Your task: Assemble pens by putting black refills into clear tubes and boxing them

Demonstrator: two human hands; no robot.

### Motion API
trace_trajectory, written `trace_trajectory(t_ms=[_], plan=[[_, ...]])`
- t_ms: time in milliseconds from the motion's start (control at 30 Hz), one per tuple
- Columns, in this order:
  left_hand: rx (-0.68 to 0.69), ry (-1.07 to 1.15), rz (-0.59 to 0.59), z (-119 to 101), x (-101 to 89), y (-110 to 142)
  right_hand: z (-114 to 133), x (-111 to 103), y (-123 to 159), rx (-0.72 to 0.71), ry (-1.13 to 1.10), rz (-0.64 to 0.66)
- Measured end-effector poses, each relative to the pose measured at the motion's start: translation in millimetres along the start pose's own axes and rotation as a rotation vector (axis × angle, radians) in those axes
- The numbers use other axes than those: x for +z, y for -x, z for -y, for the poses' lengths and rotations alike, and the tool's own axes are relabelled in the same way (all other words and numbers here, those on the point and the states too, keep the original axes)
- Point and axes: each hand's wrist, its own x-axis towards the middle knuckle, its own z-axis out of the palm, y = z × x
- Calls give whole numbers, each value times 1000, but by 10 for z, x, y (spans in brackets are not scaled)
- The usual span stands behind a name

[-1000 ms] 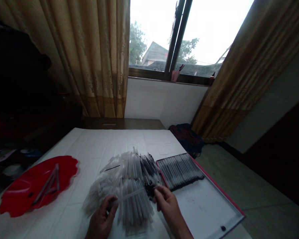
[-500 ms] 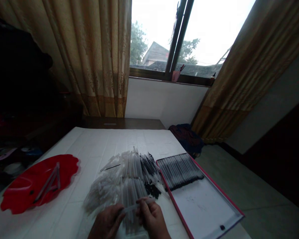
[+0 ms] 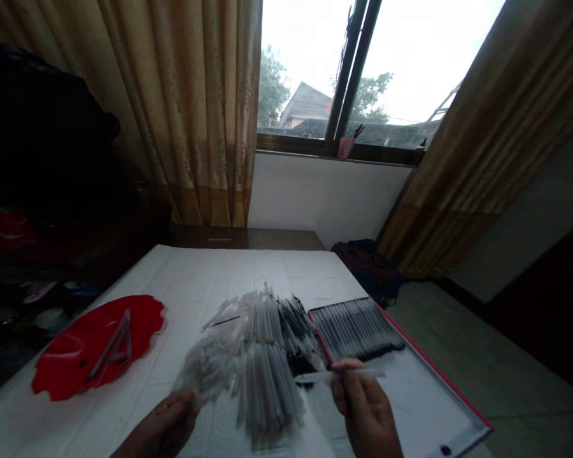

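Slim clear plastic pen (image 3: 339,376): held level in the right hand (image 3: 365,407), just right of the heap of clear plastic pens (image 3: 267,388), pinched between thumb and fingertips about midway along the barrel. The grip is narrow and the barrel stands free of the heap. Judged from the pose, a mid-barrel pinch is the sound hold here: it balances the pen and leaves both ends visible for inspection.

Left hand (image 3: 160,429): loosely curled, just left of the heap, nothing visible in it. Contact with the heap cannot be confirmed from this view.

Heap rests on a white-covered counter (image 3: 181,280), with a small cluster of black pen parts (image 3: 300,366) at its right side. Right of the heap lies a white tray with a pink rim (image 3: 417,397), carrying neat parallel rows of pens (image 3: 358,329). Left of the heap lies a red scalloped plastic plate (image 3: 62,369), with a few clear pens (image 3: 117,346) on it. Beyond the heap, past the counter's far edge, are gold curtains (image 3: 195,114) and a window (image 3: 377,70).
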Motion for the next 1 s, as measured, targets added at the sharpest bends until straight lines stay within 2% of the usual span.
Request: trace_trajectory(t_ms=[33,133,200,267,400,567,700,800,900,1000], plan=[[4,-9,-47,21,-70,-40,22,-51,-80,-12,48,60],[136,-288,-356,-28,-209,-136,-76,-71,-252,3,315,298],[184,-547,-514,-80,-242,-154,-211,-18,-308,-26,510,312],[201,-754,-582,-74,-244,-144,-323,31,-338,-77,688,276],[285,-960,-587,117,-211,-132,-372,85,-402,-184,995,266],[336,-1050,-606,289,-181,-143,-319,236,-498,-203,1272,341],[338,-1037,-630,306,-180,-105,-332,394,-526,-224,1380,385],[336,-987,-636,332,-186,-69,-347,445,-537,-240,1419,351],[329,-946,-645,364,-210,-51,-369,404,-525,-252,1442,302],[336,-930,-616,378,-236,-43,-408,277,-468,-250,1447,294]])
